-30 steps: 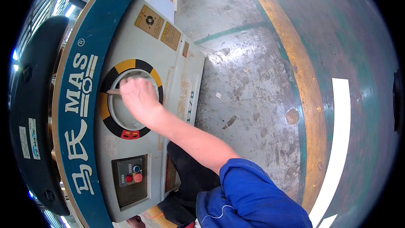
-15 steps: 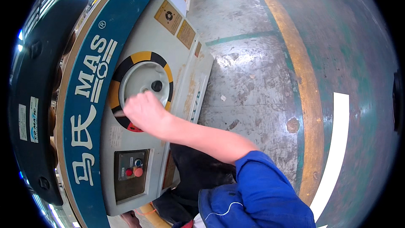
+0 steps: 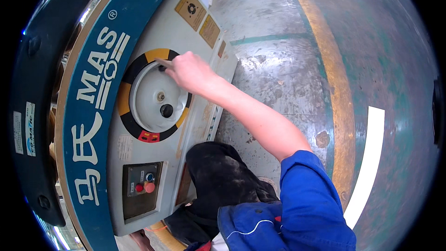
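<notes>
A round grey handwheel [image 3: 148, 114] sits in the machine's side panel, ringed by a yellow and black band [image 3: 124, 97] with a red patch at its near side. My right hand [image 3: 191, 73] is at the wheel's far right rim. Its fingers are curled over a dark handle [image 3: 161, 68], mostly hidden, with one finger stretched out along it. A black ribbed knob [image 3: 166, 110] sticks up from the wheel, near the centre bolt [image 3: 160, 96]. Low beside the machine, a shaded hand [image 3: 141, 241], seemingly my left hand, shows only in part; its fingers cannot be made out.
A recessed control box [image 3: 141, 190] with red and dark buttons lies nearer me on the panel. A blue lettered board [image 3: 93, 135] and a long black padded bar [image 3: 35, 111] run along the left. My knee [image 3: 223, 172] is close to the panel. A yellow floor line [image 3: 337, 79] runs at right.
My right hand has moved from the wheel's near left part to its far right rim. The black knob has shifted nearer me as the wheel turned. My view has shifted slightly.
</notes>
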`<state>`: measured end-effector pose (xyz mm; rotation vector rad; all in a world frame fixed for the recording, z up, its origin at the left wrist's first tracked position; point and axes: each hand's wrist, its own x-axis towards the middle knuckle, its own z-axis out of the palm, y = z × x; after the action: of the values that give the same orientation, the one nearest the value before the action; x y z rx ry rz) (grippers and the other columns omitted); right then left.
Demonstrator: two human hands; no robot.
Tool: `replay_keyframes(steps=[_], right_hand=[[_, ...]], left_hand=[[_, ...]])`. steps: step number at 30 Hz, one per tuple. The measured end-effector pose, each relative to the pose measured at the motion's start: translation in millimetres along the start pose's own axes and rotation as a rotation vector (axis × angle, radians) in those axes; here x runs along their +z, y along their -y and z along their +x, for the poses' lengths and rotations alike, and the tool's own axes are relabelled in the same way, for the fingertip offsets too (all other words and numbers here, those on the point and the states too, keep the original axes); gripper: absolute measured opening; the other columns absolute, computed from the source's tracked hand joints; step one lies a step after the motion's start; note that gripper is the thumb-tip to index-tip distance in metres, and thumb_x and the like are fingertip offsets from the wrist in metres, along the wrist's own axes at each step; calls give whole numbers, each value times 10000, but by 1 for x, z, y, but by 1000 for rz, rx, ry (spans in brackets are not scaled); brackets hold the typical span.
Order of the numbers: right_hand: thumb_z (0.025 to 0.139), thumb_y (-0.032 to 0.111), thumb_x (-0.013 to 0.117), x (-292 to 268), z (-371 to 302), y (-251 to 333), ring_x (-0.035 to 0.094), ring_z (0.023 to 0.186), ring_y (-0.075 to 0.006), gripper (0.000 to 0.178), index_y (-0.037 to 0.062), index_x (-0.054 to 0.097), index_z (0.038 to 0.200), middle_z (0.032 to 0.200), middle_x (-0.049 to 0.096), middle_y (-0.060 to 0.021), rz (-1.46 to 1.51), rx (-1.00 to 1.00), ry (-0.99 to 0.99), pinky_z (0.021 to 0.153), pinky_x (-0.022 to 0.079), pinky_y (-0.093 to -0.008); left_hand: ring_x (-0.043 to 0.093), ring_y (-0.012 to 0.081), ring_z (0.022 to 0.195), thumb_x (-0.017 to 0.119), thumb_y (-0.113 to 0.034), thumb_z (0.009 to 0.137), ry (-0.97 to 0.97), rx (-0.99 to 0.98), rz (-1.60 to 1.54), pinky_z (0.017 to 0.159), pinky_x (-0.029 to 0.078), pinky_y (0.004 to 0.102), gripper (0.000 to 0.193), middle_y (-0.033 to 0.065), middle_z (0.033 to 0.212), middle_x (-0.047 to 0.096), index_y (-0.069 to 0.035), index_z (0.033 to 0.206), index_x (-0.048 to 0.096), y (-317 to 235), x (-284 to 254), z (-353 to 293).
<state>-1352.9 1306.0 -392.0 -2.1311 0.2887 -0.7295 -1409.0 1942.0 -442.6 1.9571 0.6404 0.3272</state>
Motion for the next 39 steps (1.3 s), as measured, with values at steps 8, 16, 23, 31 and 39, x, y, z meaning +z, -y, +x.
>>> replay_keyframes(steps=[8,16,23,31,39], right_hand=[[884,269,729,18,-8,-22,690,753,-440,351,-80,730,851,726,663,-295,152,168,-52,702,567,-469],[884,266,719,39,-28,-35,694,730,-455,416,-141,693,802,709,661,-306,186,337,-19,709,570,-483],[872,281,739,35,-35,-29,717,622,-324,403,-111,706,784,612,673,-191,302,388,7,668,574,-422],[937,312,609,3,-44,-36,710,763,-372,377,-51,712,946,724,695,-198,114,255,-159,759,542,-466],[988,188,498,-41,-40,72,580,1119,-438,400,-130,552,1226,1042,619,-266,-259,-312,-3,949,488,-449]], left_hand=[[326,65,471,481,-294,983,-13,3,-19,411,214,253,243,-36,636,454,-101,985,628,0,-20,-2],[324,62,471,481,-289,983,13,44,-59,411,212,250,238,-38,636,454,-102,987,628,-2,-48,1],[321,60,471,482,-286,983,30,66,-90,411,210,248,234,-40,636,454,-103,988,628,2,-52,1],[317,54,486,488,-323,1006,27,-1,-167,419,204,243,246,-44,665,460,-110,1039,605,6,-57,8],[354,58,523,530,-376,1005,63,22,-145,441,218,249,308,-25,751,514,-104,1139,585,26,-71,25]])
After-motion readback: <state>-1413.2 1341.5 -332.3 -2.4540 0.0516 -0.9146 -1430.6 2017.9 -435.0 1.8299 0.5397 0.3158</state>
